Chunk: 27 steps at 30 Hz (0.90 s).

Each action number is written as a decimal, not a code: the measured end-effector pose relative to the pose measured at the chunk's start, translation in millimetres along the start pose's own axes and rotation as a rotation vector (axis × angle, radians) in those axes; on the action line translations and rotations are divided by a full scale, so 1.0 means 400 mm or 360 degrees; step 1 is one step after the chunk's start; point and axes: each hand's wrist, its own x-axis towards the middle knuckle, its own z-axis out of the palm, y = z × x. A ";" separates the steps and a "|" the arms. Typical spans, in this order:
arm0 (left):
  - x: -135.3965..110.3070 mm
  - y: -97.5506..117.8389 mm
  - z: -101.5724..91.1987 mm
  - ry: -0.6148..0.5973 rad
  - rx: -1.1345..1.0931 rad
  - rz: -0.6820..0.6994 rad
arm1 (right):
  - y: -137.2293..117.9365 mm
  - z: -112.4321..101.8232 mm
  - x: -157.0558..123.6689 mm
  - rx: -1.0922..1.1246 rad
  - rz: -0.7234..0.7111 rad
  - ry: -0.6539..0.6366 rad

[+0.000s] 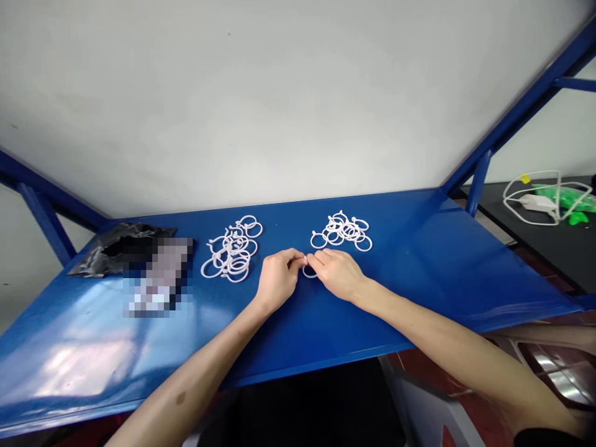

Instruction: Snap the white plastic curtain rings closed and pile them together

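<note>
A white curtain ring [309, 274] is pinched between my two hands, low over the blue shelf. The fingertips of my left hand [279, 278] are closed at its small upper end. From the other side, my right hand [339, 273] grips the same ring, and its fingers cover much of the loop. Beyond my right hand lies a loose pile of white rings [343, 231], each with a small knob or eyelet. To the left of my left hand is another pile of similar rings [233, 253], some with a small hook-like end sticking out.
The blue shelf [288, 335] runs along a white wall. On its left lie a crumpled black plastic bag [125, 242] and a pixelated object [162, 273]. Blue slanted braces [479, 180] flank it. At far right, a dark table holds a white cable [531, 222] and green plastic [565, 197].
</note>
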 end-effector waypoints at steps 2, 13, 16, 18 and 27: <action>0.004 0.000 -0.003 -0.0014 0.0067 0.0065 | -0.003 0.003 0.002 0.0006 -0.0002 -0.0012; 0.015 -0.003 -0.012 -0.0025 0.0482 0.0416 | 0.199 -0.031 -0.001 0.0002 0.0922 0.0341; 0.020 -0.018 -0.013 -0.0114 0.0597 0.0446 | 0.260 -0.009 -0.030 -0.0084 0.1074 0.0154; 0.022 -0.022 -0.014 -0.0152 0.0621 0.0467 | 0.271 0.003 -0.038 -0.0106 0.1122 0.0056; 0.021 -0.014 -0.011 -0.0199 0.0692 0.0497 | 0.202 -0.012 0.000 0.0160 0.0677 0.0195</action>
